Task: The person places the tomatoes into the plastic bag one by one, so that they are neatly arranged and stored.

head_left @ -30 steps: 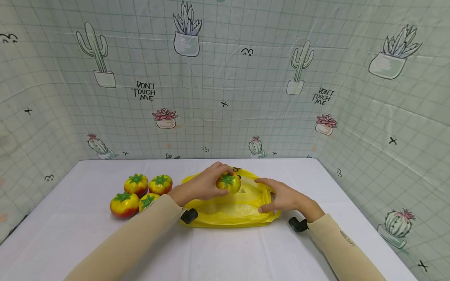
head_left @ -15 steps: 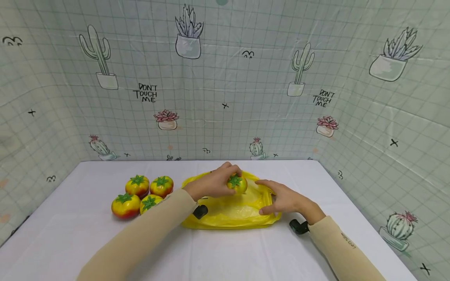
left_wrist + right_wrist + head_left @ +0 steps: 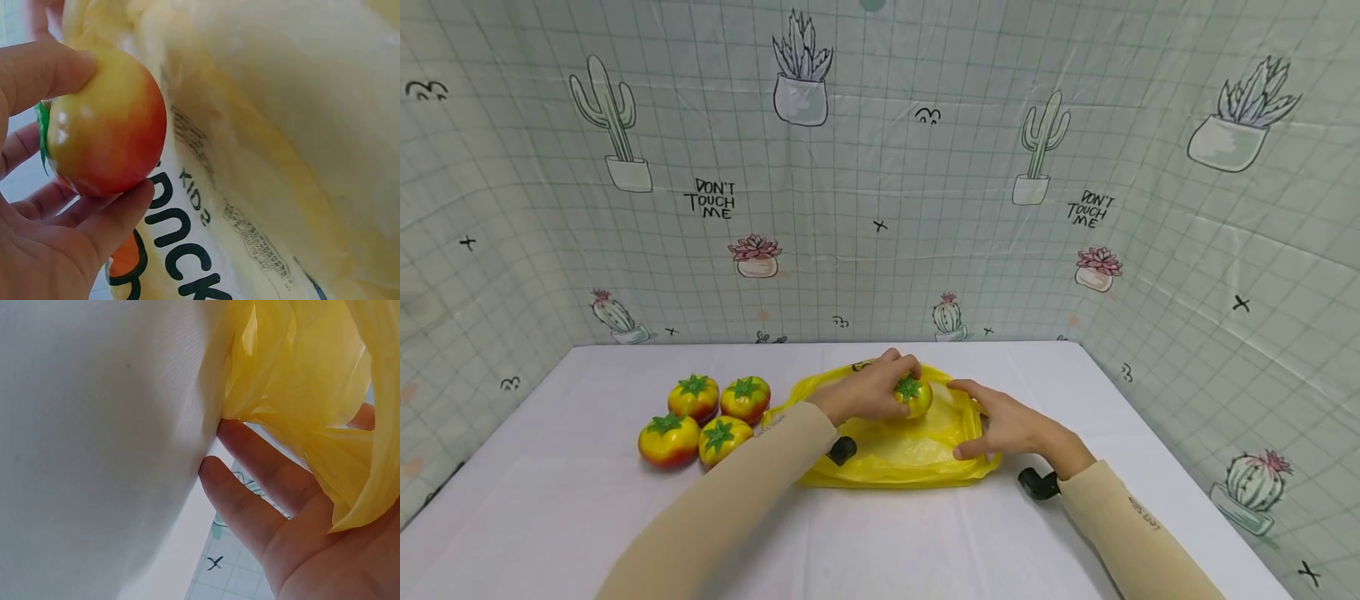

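My left hand (image 3: 872,393) grips a yellow-red tomato (image 3: 112,131) with a green leafy top, thumb on one side and fingers on the other. It is over the opening of a yellow plastic bag (image 3: 895,475) lying on the table. Black lettering on the bag shows in the left wrist view. At the bag's right end is my right hand (image 3: 1003,421), thumb and fingers spread wide. In the right wrist view the bag's yellow film (image 3: 312,356) drapes across that palm, and two extended fingertips rest at the white tablecloth (image 3: 112,450).
Several more tomatoes (image 3: 668,440) stand grouped on the table (image 3: 587,517) to the left of the bag, the nearest close to the left sleeve (image 3: 730,500). A cloth backdrop (image 3: 880,275) with cactus prints rises behind the table and at both sides.
My left hand has moved rightward over the bag with the tomato and sits slightly lower. My right hand has stayed at the bag's right end.
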Motion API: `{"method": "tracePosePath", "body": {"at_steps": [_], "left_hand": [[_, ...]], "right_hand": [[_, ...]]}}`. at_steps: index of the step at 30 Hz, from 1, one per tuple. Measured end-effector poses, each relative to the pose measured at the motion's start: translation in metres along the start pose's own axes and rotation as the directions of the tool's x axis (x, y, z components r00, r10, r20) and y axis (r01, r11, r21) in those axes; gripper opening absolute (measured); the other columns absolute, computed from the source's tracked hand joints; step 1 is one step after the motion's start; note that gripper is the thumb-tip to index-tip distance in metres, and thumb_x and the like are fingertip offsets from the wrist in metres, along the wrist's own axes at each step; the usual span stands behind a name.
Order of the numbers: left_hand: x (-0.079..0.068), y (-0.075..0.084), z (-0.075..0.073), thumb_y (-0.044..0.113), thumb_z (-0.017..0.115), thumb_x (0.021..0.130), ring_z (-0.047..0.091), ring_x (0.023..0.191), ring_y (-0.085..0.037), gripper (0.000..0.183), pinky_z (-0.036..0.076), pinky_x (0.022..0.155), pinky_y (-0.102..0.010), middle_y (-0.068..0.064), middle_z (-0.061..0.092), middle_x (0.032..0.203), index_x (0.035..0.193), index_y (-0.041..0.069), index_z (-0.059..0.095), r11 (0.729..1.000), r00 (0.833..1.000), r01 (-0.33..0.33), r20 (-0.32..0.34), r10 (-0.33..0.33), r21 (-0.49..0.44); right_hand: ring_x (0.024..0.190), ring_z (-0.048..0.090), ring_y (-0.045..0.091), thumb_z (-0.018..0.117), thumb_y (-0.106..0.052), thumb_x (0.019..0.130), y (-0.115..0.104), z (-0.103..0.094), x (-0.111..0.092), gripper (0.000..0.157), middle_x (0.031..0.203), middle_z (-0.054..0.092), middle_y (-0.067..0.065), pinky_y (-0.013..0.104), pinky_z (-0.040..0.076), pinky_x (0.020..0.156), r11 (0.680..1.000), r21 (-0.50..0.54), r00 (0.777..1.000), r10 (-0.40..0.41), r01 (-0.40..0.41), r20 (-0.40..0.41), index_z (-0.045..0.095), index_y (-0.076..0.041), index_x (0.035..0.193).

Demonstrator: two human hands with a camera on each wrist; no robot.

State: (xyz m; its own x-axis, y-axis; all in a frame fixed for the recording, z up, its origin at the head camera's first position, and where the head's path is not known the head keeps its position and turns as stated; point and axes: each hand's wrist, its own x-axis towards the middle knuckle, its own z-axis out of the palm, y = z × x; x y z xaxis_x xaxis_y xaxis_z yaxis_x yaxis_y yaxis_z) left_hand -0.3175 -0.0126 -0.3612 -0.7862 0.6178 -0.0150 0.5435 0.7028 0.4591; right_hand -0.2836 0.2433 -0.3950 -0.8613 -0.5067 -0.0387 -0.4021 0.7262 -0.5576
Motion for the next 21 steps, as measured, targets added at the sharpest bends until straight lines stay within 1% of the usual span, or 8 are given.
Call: {"method": "tracePosePath", "body": {"at_steps": [4,8,11,16,19,21], "left_hand": [[0.002,0.0,0.004,0.027,0.072,0.084,0.05,0.097,-0.015,0.042,0.046,0.09,-0.031,0.001,0.045,0.112,0.12,0.025,0.05,1.0,1.0,0.013,0.008,-0.014,0.016],[0.004,0.001,0.006,0.026,0.071,0.085,0.05,0.098,-0.015,0.041,0.045,0.09,-0.032,0.0,0.046,0.114,0.121,0.023,0.051,1.0,1.0,0.008,0.018,-0.008,0.03],[0.005,0.002,0.008,0.027,0.07,0.087,0.05,0.101,-0.015,0.041,0.044,0.093,-0.033,-0.001,0.046,0.119,0.123,0.023,0.05,0.999,1.0,0.005,0.028,-0.006,0.043],[0.007,0.0,0.011,0.027,0.068,0.089,0.048,0.112,-0.016,0.038,0.041,0.098,-0.034,-0.003,0.047,0.128,0.122,0.022,0.05,0.995,0.999,-0.032,0.02,0.03,0.094],[0.009,-0.001,0.012,0.027,0.068,0.088,0.043,0.121,-0.019,0.036,0.039,0.101,-0.035,-0.003,0.048,0.13,0.12,0.021,0.051,0.99,0.998,-0.056,-0.003,0.057,0.133],[0.009,-0.002,0.013,0.027,0.069,0.088,0.04,0.125,-0.02,0.036,0.038,0.102,-0.036,-0.003,0.049,0.131,0.12,0.022,0.052,0.988,0.998,-0.062,-0.012,0.064,0.142]], "right_hand": [[0.13,0.04,0.029,0.078,-0.051,0.068,-0.001,0.0,-0.001,0.099,0.149,0.036,0.007,0.055,0.035,0.103,1.0,0.002,1.0,-0.014,0.014,-0.001,0.029,-0.02,0.149],[0.129,0.041,0.029,0.078,-0.052,0.068,-0.001,0.0,-0.001,0.1,0.148,0.037,0.007,0.054,0.036,0.102,1.0,0.0,1.0,-0.012,0.012,0.001,0.028,-0.021,0.149],[0.129,0.042,0.028,0.078,-0.052,0.069,-0.001,0.001,-0.001,0.1,0.148,0.037,0.007,0.053,0.036,0.102,1.0,-0.007,1.0,-0.017,0.017,0.003,0.028,-0.021,0.149],[0.128,0.042,0.026,0.079,-0.052,0.068,0.0,0.001,0.0,0.1,0.148,0.038,0.006,0.052,0.036,0.102,1.0,-0.017,1.0,-0.015,0.015,0.0,0.028,-0.022,0.149],[0.129,0.042,0.027,0.078,-0.052,0.069,0.0,0.001,0.0,0.099,0.148,0.038,0.006,0.054,0.036,0.102,1.0,-0.018,1.0,-0.011,0.012,0.001,0.028,-0.023,0.149],[0.129,0.041,0.028,0.078,-0.053,0.069,0.0,0.001,-0.001,0.099,0.148,0.037,0.007,0.054,0.035,0.102,1.0,-0.016,1.0,-0.009,0.009,0.001,0.028,-0.023,0.149]]}}
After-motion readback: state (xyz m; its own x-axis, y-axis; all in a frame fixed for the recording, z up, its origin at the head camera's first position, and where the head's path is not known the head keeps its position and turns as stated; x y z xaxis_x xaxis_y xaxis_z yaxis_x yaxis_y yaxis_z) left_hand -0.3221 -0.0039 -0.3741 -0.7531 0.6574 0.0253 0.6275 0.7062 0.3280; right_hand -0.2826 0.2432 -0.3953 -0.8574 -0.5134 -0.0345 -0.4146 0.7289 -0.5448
